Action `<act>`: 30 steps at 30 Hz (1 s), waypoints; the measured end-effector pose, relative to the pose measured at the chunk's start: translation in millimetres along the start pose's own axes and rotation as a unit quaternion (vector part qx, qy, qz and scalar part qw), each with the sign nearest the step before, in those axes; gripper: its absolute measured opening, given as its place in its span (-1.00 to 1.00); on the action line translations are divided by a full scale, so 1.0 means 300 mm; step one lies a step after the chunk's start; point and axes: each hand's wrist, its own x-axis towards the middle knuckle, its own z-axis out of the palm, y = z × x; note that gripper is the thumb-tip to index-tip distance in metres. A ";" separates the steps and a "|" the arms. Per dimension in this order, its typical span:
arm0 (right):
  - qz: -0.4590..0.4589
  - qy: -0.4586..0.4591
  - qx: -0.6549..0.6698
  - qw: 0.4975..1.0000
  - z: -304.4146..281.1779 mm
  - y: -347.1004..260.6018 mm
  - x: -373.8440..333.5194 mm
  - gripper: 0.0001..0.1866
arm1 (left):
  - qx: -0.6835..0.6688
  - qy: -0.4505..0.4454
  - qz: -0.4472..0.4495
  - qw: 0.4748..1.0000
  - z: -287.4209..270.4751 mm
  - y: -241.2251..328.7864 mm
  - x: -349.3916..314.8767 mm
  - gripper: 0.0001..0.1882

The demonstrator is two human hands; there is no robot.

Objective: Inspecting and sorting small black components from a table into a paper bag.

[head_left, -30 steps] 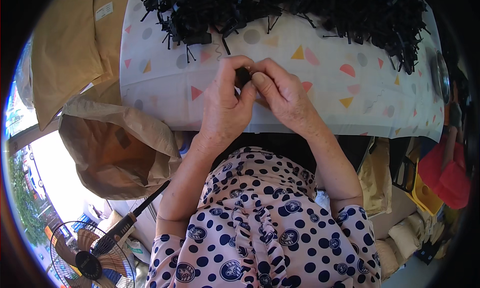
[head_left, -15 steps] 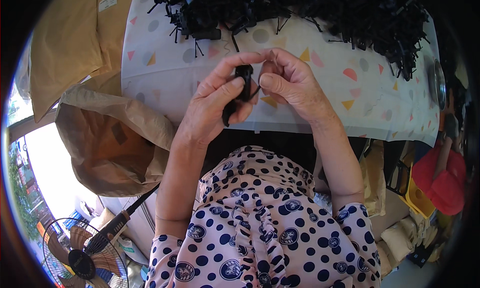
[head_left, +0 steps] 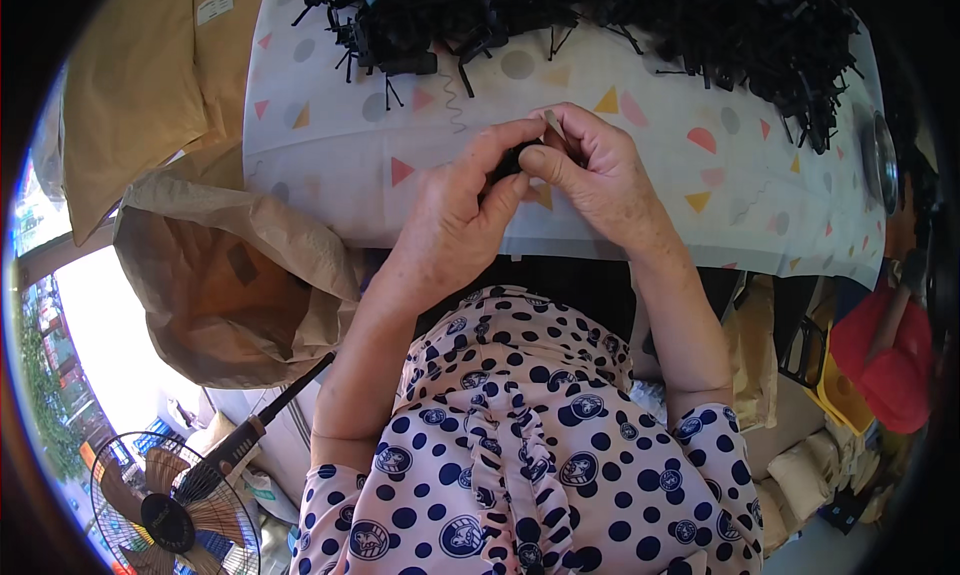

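Left hand (head_left: 450, 205) grips 1 black part (head_left: 508, 163); right hand (head_left: 598, 180) beside it, grip unclear. Likely light, stiff; pinch mid-body.

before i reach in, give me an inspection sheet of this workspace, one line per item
surface: white tablecloth printed with coloured shapes, draped over the table
job's things: small black piece held up between the hands, mostly covered by fingers; pile of black parts across the far side
clutter: shiny round object at the table's right edge
grippers: left hand closed around the piece; right hand has thumb and fingers at its end, grip partly hidden
cables: nothing seen that is clearly a cable
surroundings: open brown paper bag left of the table's near edge; fan lower left; yellow container at right
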 end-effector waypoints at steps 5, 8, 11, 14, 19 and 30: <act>0.046 0.080 0.109 0.990 0.056 -0.023 -0.047 -0.62 | 0.072 0.039 -0.039 0.996 0.018 0.027 0.006 -0.64; 0.059 0.056 0.161 0.984 0.071 -0.026 -0.057 -0.57 | 0.064 0.062 -0.043 0.995 0.033 0.008 0.005 -0.63; 0.056 0.045 0.146 0.987 0.077 -0.022 -0.049 -0.58 | 0.058 0.067 -0.037 0.995 0.042 -0.006 0.008 -0.63; 0.049 0.039 0.150 0.987 0.079 -0.024 -0.049 -0.58 | 0.046 0.076 -0.034 0.995 0.045 -0.010 0.011 -0.63; 0.087 0.039 0.187 0.978 0.093 -0.043 -0.049 -0.61 | 0.086 0.075 -0.021 0.993 0.031 0.005 0.006 -0.63; 0.001 -0.018 0.045 0.999 0.191 -0.039 0.061 -0.68 | 0.239 0.171 0.103 0.950 -0.087 0.016 -0.029 -0.62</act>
